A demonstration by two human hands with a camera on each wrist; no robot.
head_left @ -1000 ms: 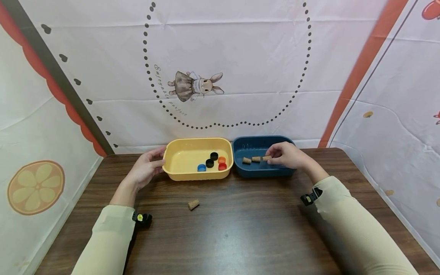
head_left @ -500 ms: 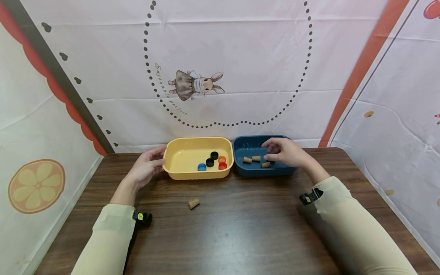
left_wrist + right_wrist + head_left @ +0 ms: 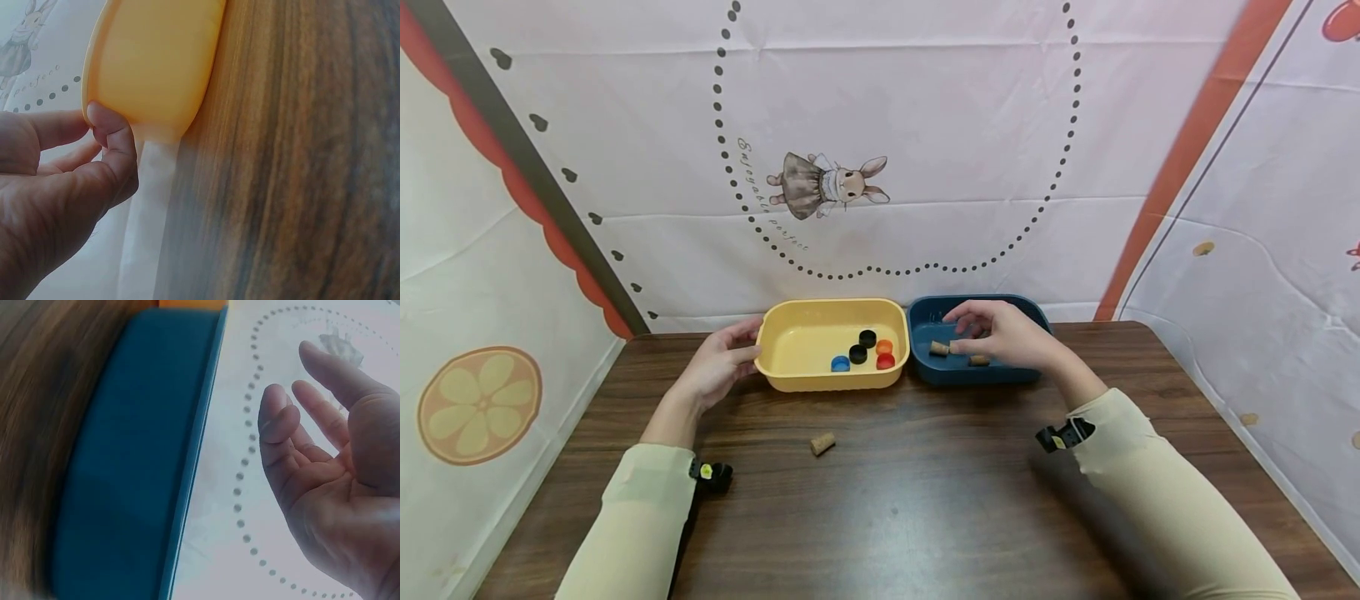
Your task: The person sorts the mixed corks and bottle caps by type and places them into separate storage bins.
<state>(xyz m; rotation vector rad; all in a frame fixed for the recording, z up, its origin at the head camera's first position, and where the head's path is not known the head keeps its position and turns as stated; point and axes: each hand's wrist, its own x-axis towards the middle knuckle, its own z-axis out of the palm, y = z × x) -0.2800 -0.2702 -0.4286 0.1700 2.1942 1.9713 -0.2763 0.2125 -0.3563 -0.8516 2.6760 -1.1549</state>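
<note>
My left hand [image 3: 718,367] pinches the left rim of the yellow plastic tub [image 3: 831,385]; in the left wrist view its thumb and fingers grip the tub wall [image 3: 153,69]. My right hand [image 3: 1007,333] hovers over the blue tub [image 3: 973,377] with its fingers spread apart and nothing between them, as the right wrist view of the hand [image 3: 325,456] shows too. Inside the blue tub lie a cork [image 3: 938,348] at the left and another cork [image 3: 979,360] below the hand. My right thumb partly hides a third cork. One more cork [image 3: 822,444] lies on the table.
Several round caps sit in the yellow tub: a blue cap [image 3: 840,364], a red cap [image 3: 885,362], an orange cap [image 3: 884,347] and black ones [image 3: 867,339]. Both tubs stand side by side at the back edge of the brown table [image 3: 880,517], against a printed cloth [image 3: 970,125].
My right hand has let go of a cork, which now lies in the blue tub. The hand then shifted left above the corks. My left hand has stayed at the yellow tub's rim.
</note>
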